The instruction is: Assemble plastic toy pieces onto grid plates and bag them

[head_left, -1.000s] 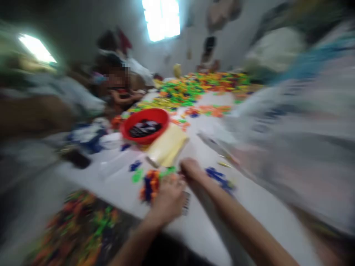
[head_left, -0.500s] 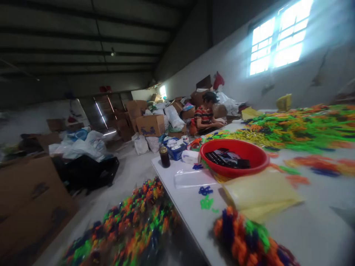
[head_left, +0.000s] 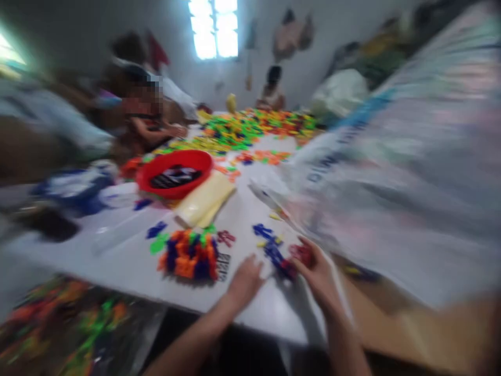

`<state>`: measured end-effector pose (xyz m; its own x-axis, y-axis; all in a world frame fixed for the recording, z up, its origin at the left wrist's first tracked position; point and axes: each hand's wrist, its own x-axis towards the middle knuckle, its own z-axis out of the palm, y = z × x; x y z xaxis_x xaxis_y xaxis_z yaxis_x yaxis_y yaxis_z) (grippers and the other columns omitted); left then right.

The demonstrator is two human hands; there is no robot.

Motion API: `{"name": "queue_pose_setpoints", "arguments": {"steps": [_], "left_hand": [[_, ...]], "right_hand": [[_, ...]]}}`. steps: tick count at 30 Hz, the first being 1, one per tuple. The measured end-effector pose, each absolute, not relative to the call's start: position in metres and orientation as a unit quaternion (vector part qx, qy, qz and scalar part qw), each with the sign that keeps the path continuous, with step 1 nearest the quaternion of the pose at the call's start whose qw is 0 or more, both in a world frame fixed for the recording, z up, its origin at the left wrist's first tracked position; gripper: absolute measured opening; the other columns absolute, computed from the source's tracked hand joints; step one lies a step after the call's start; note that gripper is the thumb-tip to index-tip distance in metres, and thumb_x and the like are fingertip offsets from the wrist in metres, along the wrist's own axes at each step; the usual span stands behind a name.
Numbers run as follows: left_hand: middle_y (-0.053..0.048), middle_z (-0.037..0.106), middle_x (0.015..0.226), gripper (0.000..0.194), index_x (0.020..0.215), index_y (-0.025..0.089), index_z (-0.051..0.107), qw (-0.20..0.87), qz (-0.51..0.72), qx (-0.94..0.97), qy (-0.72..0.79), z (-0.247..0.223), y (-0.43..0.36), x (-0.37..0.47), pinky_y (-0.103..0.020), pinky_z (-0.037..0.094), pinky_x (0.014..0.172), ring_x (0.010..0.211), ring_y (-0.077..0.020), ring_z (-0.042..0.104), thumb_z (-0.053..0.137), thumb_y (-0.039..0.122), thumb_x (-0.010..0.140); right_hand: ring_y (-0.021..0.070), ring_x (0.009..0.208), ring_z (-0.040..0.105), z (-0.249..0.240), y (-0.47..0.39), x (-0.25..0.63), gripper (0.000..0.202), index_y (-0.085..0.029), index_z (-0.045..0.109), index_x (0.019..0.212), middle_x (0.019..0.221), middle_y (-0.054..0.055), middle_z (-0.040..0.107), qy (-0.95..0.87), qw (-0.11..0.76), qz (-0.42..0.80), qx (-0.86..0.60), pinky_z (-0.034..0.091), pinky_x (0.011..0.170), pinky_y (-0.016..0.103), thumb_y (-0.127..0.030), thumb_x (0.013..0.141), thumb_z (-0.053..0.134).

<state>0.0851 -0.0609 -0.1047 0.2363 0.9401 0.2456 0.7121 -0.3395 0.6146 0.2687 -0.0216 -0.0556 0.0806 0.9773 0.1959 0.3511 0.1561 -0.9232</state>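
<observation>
Blurred by motion, my left hand (head_left: 246,279) is low over the white table (head_left: 250,201), beside a bundle of orange, purple and green plastic pieces (head_left: 190,254). Its fingers are too smeared to read. To its right, my right hand (head_left: 318,271) has thumb and fingers closed around dark red plastic pieces (head_left: 300,254). Touching or close to these lie dark blue plastic pieces (head_left: 274,254), with bits of yellow among them. A small red piece (head_left: 226,238) and a black-patterned strip (head_left: 223,267) lie right of the bundle.
A large white printed sack (head_left: 391,193) leans in from the right. On the table stand a red basin (head_left: 143,180), a yellow packet (head_left: 205,201) and a heap of colourful pieces (head_left: 242,128). Two people (head_left: 143,115) sit at the far side. A cardboard box (head_left: 387,329) is lower right.
The view has swung right and down. Both my hands have come into sight, the right one on red pieces. The white sack and a second person now show.
</observation>
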Motion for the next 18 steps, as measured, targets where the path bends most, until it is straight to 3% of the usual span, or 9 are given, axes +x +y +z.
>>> {"name": "queue_pose_setpoints", "arguments": {"steps": [2,7,11,14,18], "left_hand": [[-0.014,0.059,0.105,0.025,0.102,0.018,0.061,0.203,0.237,0.706,0.636,-0.112,-0.056,0.099,-0.047,0.042,0.091,0.103,-0.0305,0.054,0.058,0.024,0.078],[-0.008,0.059,0.089,0.017,0.085,0.017,0.061,0.26,0.221,0.704,0.624,-0.109,-0.054,0.082,-0.042,0.044,0.087,0.089,-0.0228,0.057,0.046,0.024,0.086],[-0.006,0.062,0.093,0.028,0.105,0.016,0.06,0.359,0.287,0.653,0.603,-0.101,-0.057,0.077,-0.032,0.05,0.073,0.081,-0.0174,0.061,0.049,0.036,0.087],[-0.003,0.062,0.088,0.042,0.112,0.015,0.058,0.529,0.383,0.505,0.564,-0.092,-0.06,0.079,-0.027,0.05,0.064,0.073,-0.0136,0.06,0.064,0.038,0.078],[-0.001,0.065,0.089,0.054,0.108,0.016,0.06,0.63,0.44,0.367,0.525,-0.081,-0.065,0.079,-0.026,0.05,0.078,0.082,-0.0125,0.063,0.081,0.027,0.06]], "right_hand": [[0.0199,0.077,0.064,-0.065,-0.034,0.277,0.045,-0.02,0.058,0.112,0.088,0.004,0.068,-0.566,0.468,0.389,-0.556,0.053,0.072,0.034,-0.038,0.071,0.063],[0.0162,0.069,0.058,-0.095,-0.04,0.248,0.023,-0.016,0.06,0.088,0.075,0.001,0.062,-0.513,0.463,0.442,-0.571,0.049,0.068,0.03,-0.03,0.071,0.06],[0.0157,0.073,0.058,-0.087,-0.042,0.243,0.029,-0.016,0.059,0.097,0.082,0.002,0.062,-0.482,0.508,0.443,-0.561,0.049,0.071,0.029,-0.033,0.073,0.06],[0.0157,0.072,0.059,-0.077,-0.042,0.244,0.036,-0.016,0.059,0.102,0.084,0.003,0.063,-0.469,0.49,0.484,-0.554,0.05,0.069,0.029,-0.036,0.072,0.063],[0.0168,0.074,0.06,-0.078,-0.044,0.237,0.041,-0.014,0.06,0.102,0.09,0.006,0.065,-0.431,0.473,0.532,-0.554,0.05,0.065,0.028,-0.04,0.071,0.064]]}}
